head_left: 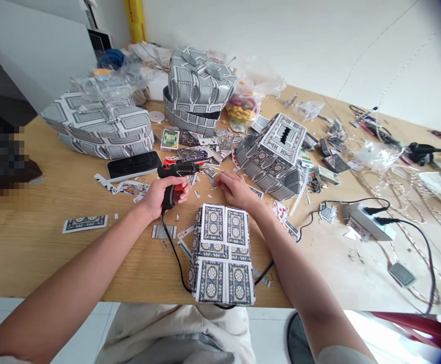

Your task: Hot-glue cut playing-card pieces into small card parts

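Observation:
My left hand (pixel 159 196) grips a black and red glue gun (pixel 175 174) by its handle, nozzle pointing right; its black cord (pixel 175 253) runs toward the table's near edge. My right hand (pixel 236 188) rests on the table just right of the nozzle, fingers curled over small card scraps (pixel 209 177); whether it pinches one I cannot tell. Directly below both hands lies a box-like piece made of blue-backed playing cards (pixel 222 253), reaching the wooden table's (pixel 53 258) front edge.
Larger playing-card structures stand behind: a wide one (pixel 99 124) at left, a tall one (pixel 197 86) in the middle, a house-shaped one (pixel 277 154) at right. A phone (pixel 134 165), card decks (pixel 170 139), loose cards, a power strip (pixel 364 222) with cables and string lie around.

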`<state>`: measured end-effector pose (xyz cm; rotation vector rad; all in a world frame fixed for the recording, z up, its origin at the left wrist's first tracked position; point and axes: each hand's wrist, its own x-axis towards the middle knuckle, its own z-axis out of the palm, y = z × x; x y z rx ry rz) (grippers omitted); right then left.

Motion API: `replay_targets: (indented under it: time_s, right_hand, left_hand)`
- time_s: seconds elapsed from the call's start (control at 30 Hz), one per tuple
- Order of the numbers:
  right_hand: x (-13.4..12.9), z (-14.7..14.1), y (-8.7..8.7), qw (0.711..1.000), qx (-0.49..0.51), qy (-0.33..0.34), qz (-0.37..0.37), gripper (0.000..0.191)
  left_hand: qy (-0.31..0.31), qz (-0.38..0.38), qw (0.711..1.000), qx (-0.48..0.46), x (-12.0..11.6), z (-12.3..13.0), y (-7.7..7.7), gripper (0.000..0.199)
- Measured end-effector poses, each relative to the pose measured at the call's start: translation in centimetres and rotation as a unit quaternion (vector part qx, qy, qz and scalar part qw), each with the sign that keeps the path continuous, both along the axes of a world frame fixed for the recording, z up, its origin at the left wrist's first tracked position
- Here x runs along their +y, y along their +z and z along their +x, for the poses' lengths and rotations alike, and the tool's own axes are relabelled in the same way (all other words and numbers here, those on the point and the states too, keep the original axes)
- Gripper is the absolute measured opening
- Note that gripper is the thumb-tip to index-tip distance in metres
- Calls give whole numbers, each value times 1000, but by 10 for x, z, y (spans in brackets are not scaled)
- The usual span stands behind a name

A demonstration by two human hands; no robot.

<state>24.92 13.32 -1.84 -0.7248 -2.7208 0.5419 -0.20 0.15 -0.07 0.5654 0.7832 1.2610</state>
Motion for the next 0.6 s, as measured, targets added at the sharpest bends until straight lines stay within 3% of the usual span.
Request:
replay_targets:
  time_s: [0.23, 0.6]
  right_hand:
    - [-1, -4, 2, 1000, 2, 3, -14, 22]
    - [-1, -10, -11, 999, 30, -25, 8, 19]
  left_hand:
    - [0, -9, 1000, -5, -1, -1, -1, 33]
    - [6, -20, 1000, -6, -2, 0, 0, 31]
